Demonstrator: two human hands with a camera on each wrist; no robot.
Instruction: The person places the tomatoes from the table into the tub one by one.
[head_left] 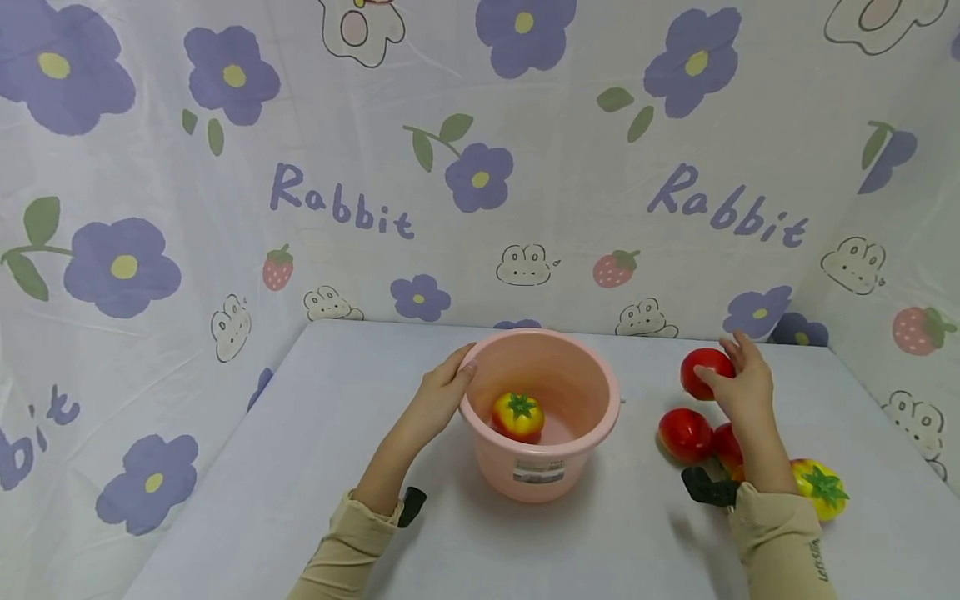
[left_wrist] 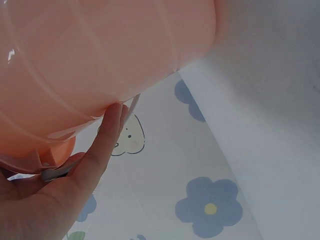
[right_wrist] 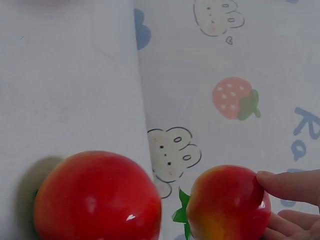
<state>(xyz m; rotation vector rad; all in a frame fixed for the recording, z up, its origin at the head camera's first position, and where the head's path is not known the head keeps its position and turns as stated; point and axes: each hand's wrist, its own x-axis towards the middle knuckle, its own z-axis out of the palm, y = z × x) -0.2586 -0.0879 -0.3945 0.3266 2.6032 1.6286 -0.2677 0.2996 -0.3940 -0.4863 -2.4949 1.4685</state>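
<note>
Pink bucket (head_left: 542,417) holds one tomato (head_left: 517,415); left hand (head_left: 442,392) steadies its rim with flat fingers, right hand (head_left: 738,383) grasps another tomato (head_left: 701,371); three (head_left: 686,434) wait.

Red tomato (head_left: 703,368), upright pink bucket (head_left: 557,462)

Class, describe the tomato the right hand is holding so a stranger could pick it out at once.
Start at the pink bucket, then look right to the cluster of tomatoes on the table. The red tomato lies farthest back, and it alone is gripped by the right hand.
</note>
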